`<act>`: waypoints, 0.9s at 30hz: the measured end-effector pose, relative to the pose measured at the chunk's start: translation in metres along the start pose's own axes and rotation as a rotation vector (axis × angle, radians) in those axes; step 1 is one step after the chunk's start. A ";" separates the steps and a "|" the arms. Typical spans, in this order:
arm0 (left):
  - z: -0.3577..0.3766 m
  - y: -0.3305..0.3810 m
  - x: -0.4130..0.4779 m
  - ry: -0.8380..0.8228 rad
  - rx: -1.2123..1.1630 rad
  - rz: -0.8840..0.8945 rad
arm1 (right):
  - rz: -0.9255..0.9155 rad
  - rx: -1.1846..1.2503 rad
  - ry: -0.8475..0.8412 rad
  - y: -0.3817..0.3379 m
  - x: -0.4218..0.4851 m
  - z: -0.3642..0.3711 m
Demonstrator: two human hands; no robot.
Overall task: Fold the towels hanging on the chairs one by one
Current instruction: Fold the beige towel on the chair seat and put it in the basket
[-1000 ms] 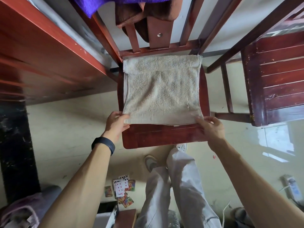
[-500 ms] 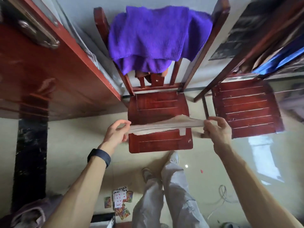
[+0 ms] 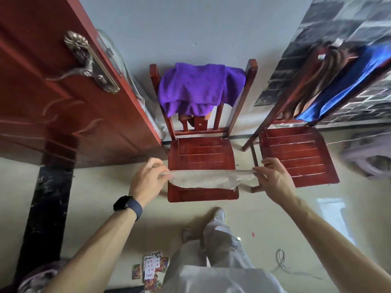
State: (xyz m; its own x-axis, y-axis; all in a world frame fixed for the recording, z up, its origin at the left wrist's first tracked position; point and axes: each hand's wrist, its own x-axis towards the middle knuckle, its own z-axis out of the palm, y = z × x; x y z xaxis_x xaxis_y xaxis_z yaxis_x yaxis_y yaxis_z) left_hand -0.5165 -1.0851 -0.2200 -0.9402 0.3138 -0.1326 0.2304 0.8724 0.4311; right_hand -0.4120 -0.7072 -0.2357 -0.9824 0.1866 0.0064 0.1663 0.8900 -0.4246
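A beige towel (image 3: 209, 178) is stretched flat and edge-on above the front of the middle chair's seat (image 3: 201, 153). My left hand (image 3: 148, 180) pinches its left end and my right hand (image 3: 273, 178) pinches its right end. A purple towel (image 3: 196, 87) hangs over that chair's backrest, with a brown cloth (image 3: 190, 119) partly hidden under it. On the right chair (image 3: 296, 153), a blue towel (image 3: 347, 81) and a brown one (image 3: 313, 85) drape over the backrest, both blurred.
A red door (image 3: 63, 102) with a metal handle (image 3: 88, 62) stands close on the left. Playing cards (image 3: 152, 269) and a cable (image 3: 283, 259) lie on the floor by my feet. A greyish cloth heap (image 3: 368, 157) sits at far right.
The beige towel lay flat on the seat; both hands have lifted it off and hold it stretched above the seat's front. My head has risen, bringing the chair backs into view.
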 end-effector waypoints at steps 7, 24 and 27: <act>-0.014 -0.010 0.000 0.149 0.434 0.453 | -0.221 -0.137 -0.088 0.012 0.007 -0.015; 0.010 -0.005 0.102 0.040 0.475 0.125 | -0.113 -0.276 -0.103 0.006 0.118 0.011; 0.014 -0.012 0.121 0.121 0.465 0.152 | -0.069 -0.237 -0.035 0.014 0.140 0.020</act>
State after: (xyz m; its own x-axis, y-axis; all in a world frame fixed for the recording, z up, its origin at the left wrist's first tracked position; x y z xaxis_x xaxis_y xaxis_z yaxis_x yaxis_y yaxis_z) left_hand -0.6299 -1.0521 -0.2538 -0.9035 0.4283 0.0170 0.4282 0.9036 -0.0096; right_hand -0.5493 -0.6762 -0.2587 -0.9938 0.1107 -0.0051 0.1095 0.9736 -0.2003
